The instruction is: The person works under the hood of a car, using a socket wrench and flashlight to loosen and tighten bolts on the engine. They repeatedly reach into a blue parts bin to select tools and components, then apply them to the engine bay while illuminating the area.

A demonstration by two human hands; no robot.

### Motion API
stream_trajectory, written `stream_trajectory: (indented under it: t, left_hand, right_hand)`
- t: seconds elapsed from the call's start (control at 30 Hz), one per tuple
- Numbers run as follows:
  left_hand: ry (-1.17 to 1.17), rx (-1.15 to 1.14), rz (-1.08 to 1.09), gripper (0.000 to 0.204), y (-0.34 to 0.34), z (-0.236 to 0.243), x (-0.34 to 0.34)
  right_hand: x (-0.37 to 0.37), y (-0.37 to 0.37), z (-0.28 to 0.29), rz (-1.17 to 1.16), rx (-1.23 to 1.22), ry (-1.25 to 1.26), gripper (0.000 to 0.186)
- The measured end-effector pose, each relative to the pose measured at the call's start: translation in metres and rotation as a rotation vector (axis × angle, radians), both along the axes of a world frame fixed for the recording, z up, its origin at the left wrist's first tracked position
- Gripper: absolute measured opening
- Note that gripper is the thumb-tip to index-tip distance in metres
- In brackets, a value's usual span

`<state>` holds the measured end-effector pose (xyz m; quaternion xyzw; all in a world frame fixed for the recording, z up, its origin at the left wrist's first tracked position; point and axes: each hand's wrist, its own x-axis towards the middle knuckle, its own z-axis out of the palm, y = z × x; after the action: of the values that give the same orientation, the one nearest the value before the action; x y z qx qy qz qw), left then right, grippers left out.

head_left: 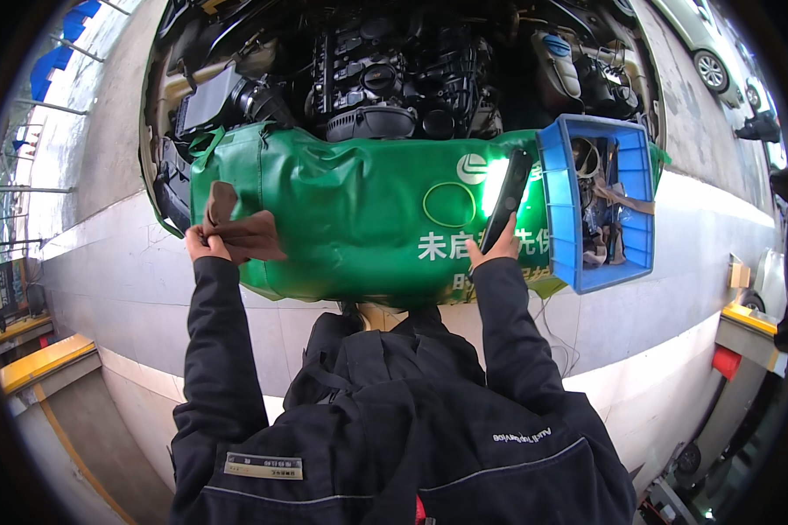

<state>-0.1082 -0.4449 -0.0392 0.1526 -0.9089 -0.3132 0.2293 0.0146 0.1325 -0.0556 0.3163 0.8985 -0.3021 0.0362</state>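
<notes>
The green cover (341, 219) drapes over the front edge of the car, and the engine (376, 83) lies bare just beyond it. Over the cover's left end, the left hand (208, 245) pinches a bunched brown cloth (241, 232). Over its right half, the right hand (495, 248) is closed around the lower end of a black lamp (510, 201); the lamp is lit, and its glare falls on the cover. A thin yellow loop (425, 206) shows on the cover, left of the lamp. The blue bin (560, 201) sits on the cover's right end, loaded with small items too jumbled to name surely.

The setting-up looks done: the engine is exposed, the cover spread, the bin within reach, the lamp on. The work on the engine itself seems left, since neither of the 2 hands touches it and both tools are held over the cover.
</notes>
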Motion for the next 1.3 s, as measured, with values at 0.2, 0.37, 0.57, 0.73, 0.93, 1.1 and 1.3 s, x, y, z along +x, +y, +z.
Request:
stream_trajectory:
  t: [0.2, 0.37, 0.57, 0.73, 0.93, 1.1, 1.3]
  left_hand:
    - [0.028, -0.267, -0.312, 0.043, -0.019, -0.026, -0.033]
    - [-0.293, -0.375, -0.257, 0.071, 0.014, -0.06, -0.013]
    - [0.18, -0.321, -0.409, 0.065, 0.045, 0.013, 0.0]
    - [-0.123, -0.003, -1.098, 0.024, 0.176, 0.028, 0.042]
    - [-0.033, -0.138, -1.188, 0.035, 0.351, -0.014, 0.032]
    - [-0.002, -0.521, -1.184, 0.017, 0.382, -0.042, 0.007]
    - [-0.27, 0.205, -1.169, 0.017, 0.317, -0.001, -0.039]
  right_hand:
    - [0.021, 0.025, 0.012, -0.124, 0.041, 0.044, 0.097]
    - [-0.009, -0.009, 0.039, -0.057, -0.059, 0.195, 0.069]
    - [-0.005, -0.044, 0.057, -0.111, 0.128, 0.15, 0.072]
    - [0.04, -0.002, 0.095, 0.115, 0.294, 0.303, 0.062]
    - [0.132, 0.075, 0.152, 0.161, -0.047, 0.365, 0.08]
    - [0.219, 0.159, 0.249, 0.037, 0.045, 0.063, 0.079]
    - [0.331, 0.278, 0.447, 0.05, 0.718, -0.029, 0.09]
